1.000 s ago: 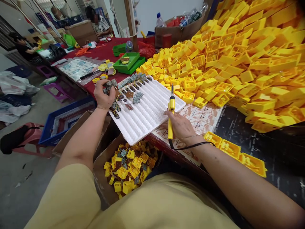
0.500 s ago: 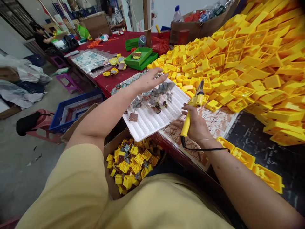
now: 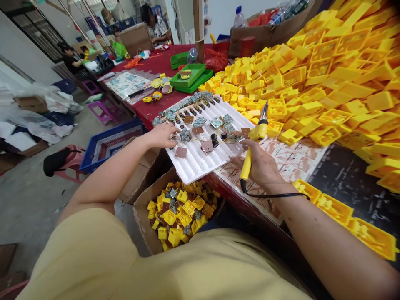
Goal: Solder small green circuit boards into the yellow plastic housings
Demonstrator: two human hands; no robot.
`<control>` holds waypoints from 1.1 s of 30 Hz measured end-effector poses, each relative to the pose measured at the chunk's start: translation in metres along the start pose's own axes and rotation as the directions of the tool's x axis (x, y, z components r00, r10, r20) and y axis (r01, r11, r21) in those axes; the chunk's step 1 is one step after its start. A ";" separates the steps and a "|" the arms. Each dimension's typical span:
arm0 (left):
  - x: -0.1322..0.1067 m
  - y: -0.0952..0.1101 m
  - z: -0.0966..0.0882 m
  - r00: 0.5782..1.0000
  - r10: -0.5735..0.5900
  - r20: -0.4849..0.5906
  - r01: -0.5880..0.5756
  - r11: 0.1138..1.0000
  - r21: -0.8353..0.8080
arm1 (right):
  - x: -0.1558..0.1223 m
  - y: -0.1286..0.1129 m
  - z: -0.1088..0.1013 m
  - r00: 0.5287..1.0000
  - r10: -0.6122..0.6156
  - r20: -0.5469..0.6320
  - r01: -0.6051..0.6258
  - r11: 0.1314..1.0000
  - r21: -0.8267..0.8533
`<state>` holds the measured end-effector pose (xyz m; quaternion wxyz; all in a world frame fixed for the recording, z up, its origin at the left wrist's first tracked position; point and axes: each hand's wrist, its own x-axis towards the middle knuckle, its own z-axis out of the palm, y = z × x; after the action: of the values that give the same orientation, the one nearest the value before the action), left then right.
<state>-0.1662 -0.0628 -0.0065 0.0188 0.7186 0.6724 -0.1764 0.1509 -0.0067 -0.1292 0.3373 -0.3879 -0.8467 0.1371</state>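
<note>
Soldering iron (image 3: 256,133), yellow, tip tilted up, clasped in the closed right hand (image 3: 261,166). Left hand (image 3: 162,135) lies open, holding nothing, fingertips touching circuit boards (image 3: 200,123) on the white tray (image 3: 196,164).

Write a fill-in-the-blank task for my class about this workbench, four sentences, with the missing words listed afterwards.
1. The right hand holds a soldering iron with a ____ handle.
2. The left hand touches circuit boards lying on a ____ tray.
3. Behind that tray, on the red table, stand flat trays coloured ____.
4. The big heap of yellow plastic parts lies on the person's ____ side.

Missing words: yellow; white; green; right.
</note>
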 end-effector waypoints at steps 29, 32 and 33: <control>0.033 0.020 -0.035 0.918 0.244 -0.312 -0.360 0.844 -0.397 | -0.002 0.007 0.006 0.994 0.016 -0.109 -0.018 1.000 -0.024; 0.008 0.004 -0.021 0.902 0.419 -0.102 -0.431 0.885 -0.176 | -0.002 0.005 0.007 0.992 0.025 -0.124 -0.028 0.999 -0.019; -0.001 -0.001 -0.013 0.902 0.428 -0.052 -0.431 0.890 -0.149 | -0.001 0.005 0.007 0.992 0.026 -0.127 -0.029 0.999 -0.021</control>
<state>-0.1644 -0.0598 0.0061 0.1076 0.8472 0.5089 -0.1082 0.1493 -0.0045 -0.1376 0.3839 -0.4113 -0.8197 0.1074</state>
